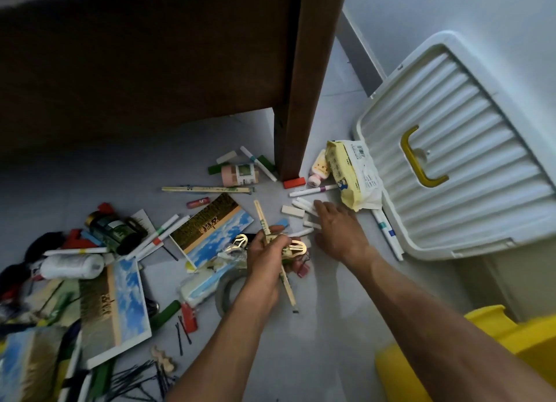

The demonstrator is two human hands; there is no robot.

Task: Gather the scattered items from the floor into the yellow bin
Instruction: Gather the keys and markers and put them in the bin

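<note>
Gold clips [298,246] in L hand [266,258]

Glossy gold metal clips [296,246], pale wooden chopstick [261,216], ribbed white plastic lid [469,149], matt grey floor [316,341].

The yellow bin [493,350] at the lower right is cut by the frame's edge and partly covered by the right forearm. The right hand [338,231] hides part of the white sticks [304,206]. What the left hand [266,258] grips is partly buried in its fist. Items at the lower left are blurred and cropped.
</note>
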